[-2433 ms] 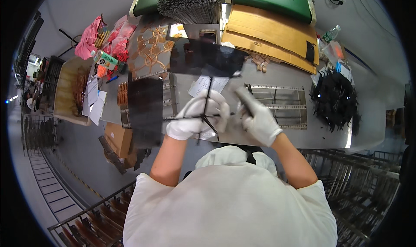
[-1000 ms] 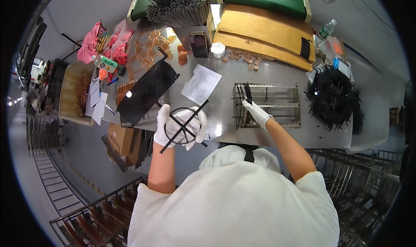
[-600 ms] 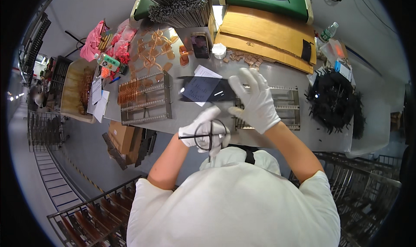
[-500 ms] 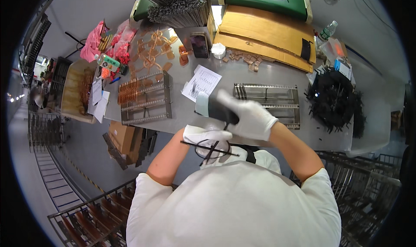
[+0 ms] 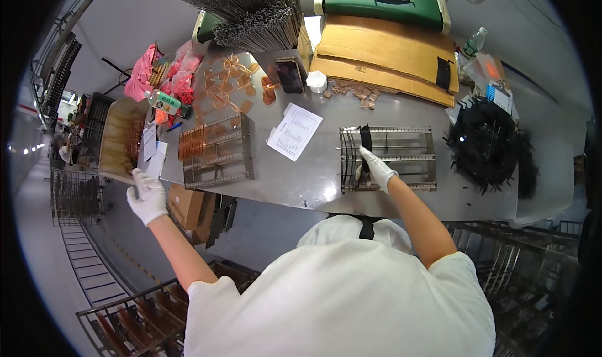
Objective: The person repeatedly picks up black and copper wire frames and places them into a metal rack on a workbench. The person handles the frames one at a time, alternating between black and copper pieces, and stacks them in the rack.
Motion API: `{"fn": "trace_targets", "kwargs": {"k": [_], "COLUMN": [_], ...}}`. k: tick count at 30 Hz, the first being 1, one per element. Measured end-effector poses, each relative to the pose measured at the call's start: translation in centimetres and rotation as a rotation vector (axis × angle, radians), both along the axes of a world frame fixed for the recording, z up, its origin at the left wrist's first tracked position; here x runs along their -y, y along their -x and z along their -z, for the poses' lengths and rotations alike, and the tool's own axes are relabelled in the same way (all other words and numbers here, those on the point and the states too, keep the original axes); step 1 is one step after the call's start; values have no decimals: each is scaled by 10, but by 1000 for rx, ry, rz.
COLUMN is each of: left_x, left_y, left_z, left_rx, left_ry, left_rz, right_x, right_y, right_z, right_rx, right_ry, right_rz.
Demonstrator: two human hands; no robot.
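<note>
Black, thin, curved panel (image 5: 365, 141) stands in your silver slotted metal rack (image 5: 407, 157) at one o'clock, pinched by your white-gloved right hand (image 5: 376, 170); your left hand (image 5: 148, 197), nine o'clock, spreads empty. Likely step: slotting; next move calls for square seating.

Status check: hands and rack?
Left hand open, empty, near tan bin. Right hand holds dark piece at metal rack. Thin strips left of it.
</note>
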State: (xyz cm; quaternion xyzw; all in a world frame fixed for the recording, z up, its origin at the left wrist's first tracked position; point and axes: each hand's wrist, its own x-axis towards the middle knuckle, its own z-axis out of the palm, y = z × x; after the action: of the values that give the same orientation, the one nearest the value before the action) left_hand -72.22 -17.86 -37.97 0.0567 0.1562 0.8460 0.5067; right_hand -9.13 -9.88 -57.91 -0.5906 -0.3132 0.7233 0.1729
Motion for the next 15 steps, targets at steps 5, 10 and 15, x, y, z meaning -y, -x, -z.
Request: {"fn": "trace_targets", "kwargs": {"k": [5, 10, 15], "left_x": [-2, 5, 4], "left_y": [-72, -107, -125], "left_z": [22, 24, 17], "left_rx": [61, 65, 0], "left_ry": [141, 276, 314], "left_rz": [113, 95, 128], "right_x": [-2, -1, -12], "right_y": [1, 12, 33], "right_z": [-22, -38, -72], "right_rx": [131, 410, 950], "right_ry": [-72, -268, -401], "right_rz": [-150, -306, -626]}}
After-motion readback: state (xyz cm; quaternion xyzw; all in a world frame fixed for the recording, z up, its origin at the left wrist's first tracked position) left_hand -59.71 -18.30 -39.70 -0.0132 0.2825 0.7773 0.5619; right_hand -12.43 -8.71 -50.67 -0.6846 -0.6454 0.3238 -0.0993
